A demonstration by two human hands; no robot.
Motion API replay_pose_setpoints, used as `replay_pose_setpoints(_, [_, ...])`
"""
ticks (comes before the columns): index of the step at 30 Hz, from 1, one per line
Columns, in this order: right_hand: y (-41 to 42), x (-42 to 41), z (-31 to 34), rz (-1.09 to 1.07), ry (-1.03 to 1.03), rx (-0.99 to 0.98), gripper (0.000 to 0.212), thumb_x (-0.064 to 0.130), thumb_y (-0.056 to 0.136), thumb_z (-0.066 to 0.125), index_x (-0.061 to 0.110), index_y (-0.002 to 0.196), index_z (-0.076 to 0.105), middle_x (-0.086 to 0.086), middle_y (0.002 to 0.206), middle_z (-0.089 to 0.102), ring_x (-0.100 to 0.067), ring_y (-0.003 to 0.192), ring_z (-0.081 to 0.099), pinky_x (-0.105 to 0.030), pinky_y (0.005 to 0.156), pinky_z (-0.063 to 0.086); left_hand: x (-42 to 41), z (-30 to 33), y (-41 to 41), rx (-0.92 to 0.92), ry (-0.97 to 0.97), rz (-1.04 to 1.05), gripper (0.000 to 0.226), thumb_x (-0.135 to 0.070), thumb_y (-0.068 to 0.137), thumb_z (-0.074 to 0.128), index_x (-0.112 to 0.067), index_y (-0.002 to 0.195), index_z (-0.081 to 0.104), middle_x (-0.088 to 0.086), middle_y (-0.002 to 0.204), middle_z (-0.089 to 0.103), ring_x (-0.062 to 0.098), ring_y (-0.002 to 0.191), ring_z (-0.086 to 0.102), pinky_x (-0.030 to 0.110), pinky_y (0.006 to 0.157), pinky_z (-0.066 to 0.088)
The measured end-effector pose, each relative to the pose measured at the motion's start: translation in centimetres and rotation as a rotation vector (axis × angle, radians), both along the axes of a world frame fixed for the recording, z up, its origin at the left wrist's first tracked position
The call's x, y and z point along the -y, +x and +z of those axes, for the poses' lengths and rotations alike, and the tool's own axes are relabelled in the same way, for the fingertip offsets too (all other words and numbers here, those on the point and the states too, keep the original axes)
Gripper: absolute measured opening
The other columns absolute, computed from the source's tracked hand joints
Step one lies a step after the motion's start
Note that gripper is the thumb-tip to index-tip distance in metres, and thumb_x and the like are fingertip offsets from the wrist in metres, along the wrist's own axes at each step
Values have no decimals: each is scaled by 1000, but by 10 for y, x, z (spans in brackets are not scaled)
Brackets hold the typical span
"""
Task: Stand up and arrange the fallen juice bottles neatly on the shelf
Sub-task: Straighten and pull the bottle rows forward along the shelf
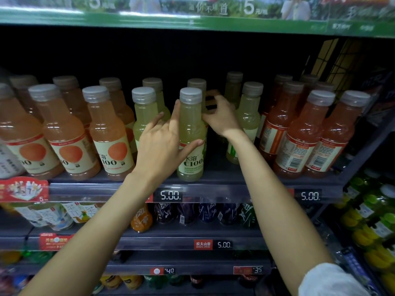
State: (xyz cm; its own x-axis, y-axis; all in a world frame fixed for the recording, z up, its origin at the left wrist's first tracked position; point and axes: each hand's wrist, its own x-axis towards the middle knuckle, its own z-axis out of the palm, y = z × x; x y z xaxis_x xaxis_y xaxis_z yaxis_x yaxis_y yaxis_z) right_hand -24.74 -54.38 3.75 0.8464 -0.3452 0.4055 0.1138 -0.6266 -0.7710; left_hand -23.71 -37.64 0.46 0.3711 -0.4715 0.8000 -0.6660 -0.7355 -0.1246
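Left hand (159, 144) held the pale-green clear plastic juice bottle with the grey screw cap (190, 133) around its waist: thumb across the front just above the label, index finger up along the left shoulder, other fingers loose and pointing at the next green bottle to the left (143, 116). That held bottle stood upright at the front edge of the dark grey shelf (224, 167), middle of the row. Left of it: orange juice bottles with cream labels (106, 133), all standing. Right hand (220, 119) reached past the held bottle into the gap behind it, fingers curled; they seemed to be on the bottle's right side or on a brownish object (210, 101) further back, but I couldn't tell whether that hand was closed on anything. Further right: another green bottle (249, 116), then red-orange bottles with barcodes facing out (299, 135), upright. Handling guess: full bottles, so moderately heavy; rigid plastic with a smooth, possibly slick skin, not fragile, but tall and narrow, so tippy against neighbours. Best hold is the waist or the shoulder under the cap, low enough to steer the base. Hard to read: the shelf's back was black, rear rows dim, the brownish object blurred, and no fallen bottle was clearly visible; the right hand's fingertips were hidden.
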Motion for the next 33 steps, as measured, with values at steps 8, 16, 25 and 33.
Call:
replay_pose_setpoints(8, [2, 3, 2, 12, 4, -14, 44, 25, 88, 63, 18, 129, 49, -4, 121, 60, -20, 107, 59, -31, 83, 50, 4, -4, 6, -1, 5, -29, 93, -68, 85, 39, 6, 141, 35, 9, 78, 72, 20, 69, 69, 32, 106, 34])
replay_pose_setpoints(16, [3, 4, 2, 25, 1, -28, 44, 21, 91, 61, 17, 133, 48, -7, 124, 61, -20, 111, 58, -32, 88, 51, 4, -5, 4, -6, -13, -59, 92, -68, 85, 38, 5, 142, 34, 9, 87, 72, 22, 78, 69, 34, 106, 34])
replay_pose_setpoints(25, [-55, 3, -30, -99, 30, 306, 35, 16, 93, 57, 15, 127, 53, 2, 124, 58, -2, 111, 54, -15, 90, 47, 4, -11, -17, -129, -314, -237, 63, -38, 90, 62, 4, 133, 42, 22, 124, 50, 25, 111, 44, 25, 93, 36])
replay_pose_setpoints(33, [-69, 40, -72, -395, -88, 254, 76, 14, 81, 70, 9, 144, 28, -12, 142, 40, -24, 131, 39, -39, 108, 36, 43, -8, -48, -260, -472, -683, 36, -13, 89, 58, -5, 122, 48, 5, 114, 50, 13, 105, 50, 20, 89, 44])
